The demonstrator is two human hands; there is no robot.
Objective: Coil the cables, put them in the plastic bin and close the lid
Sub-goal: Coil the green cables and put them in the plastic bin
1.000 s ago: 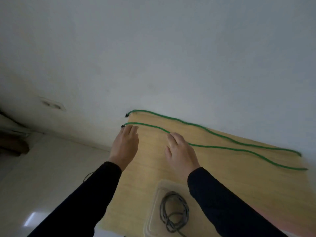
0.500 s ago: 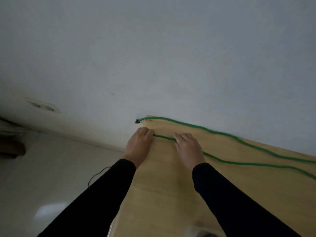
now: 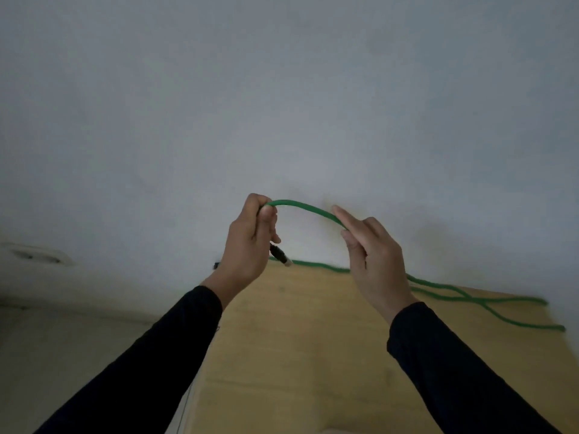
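A green cable (image 3: 300, 206), round in section with a matte, slightly braided-looking skin, is held up above the far left corner of the desk (image 3: 313, 339). One end of it is gripped in the left hand (image 3: 250, 242), whose fingers are curled tightly round it; from the bottom of that fist a short black plug (image 3: 279, 254) with a pale tip sticks out, pointed down and to the right toward the desk. From the top of the fist the cable rises and is bent into a shallow arch that runs rightward to the right hand (image 3: 372, 255). There it is pinched between thumb and curled fingers, while the forefinger is stretched out straight along it.

Behind the right hand the cable drops to the desk. The remainder is laid in two long strands along the far edge, with the long axis running from the far left corner toward the far right corner; the strands are crossed once near the right and are ended close to the right edge. A small dark end is seen at the far left corner, against the wall (image 3: 282, 104).

The desk top is a pale yellowish wood, smooth, with faint grain. The wall is plain, flat and grey-white. Both forearms are covered by dark sleeves (image 3: 454, 371).
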